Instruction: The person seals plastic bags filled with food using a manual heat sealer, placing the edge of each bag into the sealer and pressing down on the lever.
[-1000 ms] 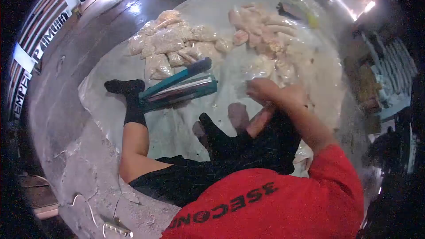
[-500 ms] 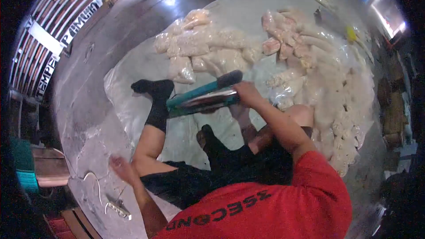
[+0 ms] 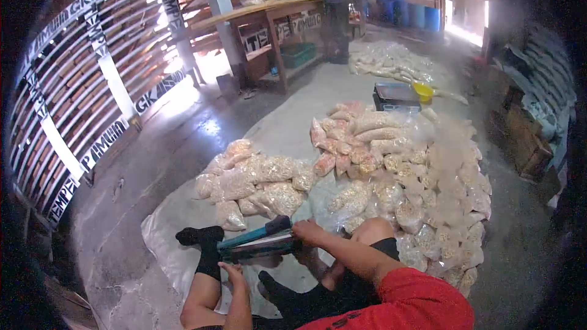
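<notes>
A teal bag sealer [image 3: 247,239] with a dark-ended lever lies across between my legs, tilted up to the right, by my black-socked left foot. My right hand [image 3: 307,232] is closed at its right end, beside the dark tip of the lever. A pale strip shows between the sealer's two teal parts; I cannot tell what it is. Close under the sealer's left end is my left hand [image 3: 233,274], thumb and fingers apart, with nothing visible in it. Just beyond the sealer lies a pile of clear plastic bags [image 3: 257,177] filled with pale beans or grains.
More filled bags [image 3: 422,189] spread over the sheet [image 3: 177,214] to the right. Behind them stand a dark crate [image 3: 396,96] and a yellow scoop-like container [image 3: 422,91]. A wooden table [image 3: 263,7] and another person [image 3: 335,12] are at the back.
My view has tilted up, showing more of the room. My left hand has come from out on the left in to the sealer's left end. My right hand stays at its right end.
</notes>
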The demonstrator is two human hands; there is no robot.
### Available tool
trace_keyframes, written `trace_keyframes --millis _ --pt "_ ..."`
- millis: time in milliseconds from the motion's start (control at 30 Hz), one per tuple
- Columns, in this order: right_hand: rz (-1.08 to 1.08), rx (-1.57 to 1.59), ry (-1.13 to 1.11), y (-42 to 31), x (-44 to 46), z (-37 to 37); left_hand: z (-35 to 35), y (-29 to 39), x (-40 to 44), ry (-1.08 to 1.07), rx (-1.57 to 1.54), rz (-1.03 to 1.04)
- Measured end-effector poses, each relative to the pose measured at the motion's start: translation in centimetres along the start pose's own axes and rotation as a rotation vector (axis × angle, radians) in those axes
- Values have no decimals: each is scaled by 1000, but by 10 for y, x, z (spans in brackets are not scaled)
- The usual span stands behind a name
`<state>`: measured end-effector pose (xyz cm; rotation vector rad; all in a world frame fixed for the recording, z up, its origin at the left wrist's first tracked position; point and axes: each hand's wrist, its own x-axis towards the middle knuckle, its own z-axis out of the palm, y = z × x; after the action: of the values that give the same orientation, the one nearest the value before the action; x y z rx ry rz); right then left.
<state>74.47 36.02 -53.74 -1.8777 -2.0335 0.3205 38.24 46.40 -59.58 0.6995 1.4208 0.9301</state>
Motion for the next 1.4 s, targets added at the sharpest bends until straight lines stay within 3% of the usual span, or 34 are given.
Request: trace_keyframes --millis 33,167,233,300,333,400,533,633,800,933,1033,1100,1133,1267,1333,1400 --pt "-8 1 9 2 0 0 0 -2 -5 122 137 139" --pt "59 -60 -25 -2 -12 -5 -9 24 -4 41 61 91" --pt "112 -64 -78 2 -17 -11 -4 40 -22 -50 79 74" --pt "131 -57 -172 12 -20 -8 -18 19 15 -413 -1 268" --pt "132 -64 -175 9 -23 -14 -17 15 12 -415 -8 266" --pt "138 -99 -225 -2 -31 -31 -19 9 3 -261 30 207" --pt "167 -83 -274 -4 -27 -30 -23 20 -12 -275 112 185" --pt "104 -106 -253 -11 -40 -41 -31 4 28 -255 125 106" --pt "83 -59 -250 3 -43 -30 10 39 -61 145 254 -10" --pt "149 -7 -96 -5 -59 -27 35 59 -107 217 383 61" --pt "78 -13 45 7 -64 1 38 31 -70 196 173 144" --pt "49 -115 289 15 -67 14 38 2 -23 119 14 141" --pt "135 -57 90 14 -65 -1 43 -3 -11 88 -46 138" --pt "79 65 281 -1 -92 -28 55 4 -23 60 -211 -2" --pt "173 110 372 -24 -108 -41 52 35 -82 128 -261 -8" --pt "282 197 278 -42 -115 -57 48 31 -69 126 -321 -7"
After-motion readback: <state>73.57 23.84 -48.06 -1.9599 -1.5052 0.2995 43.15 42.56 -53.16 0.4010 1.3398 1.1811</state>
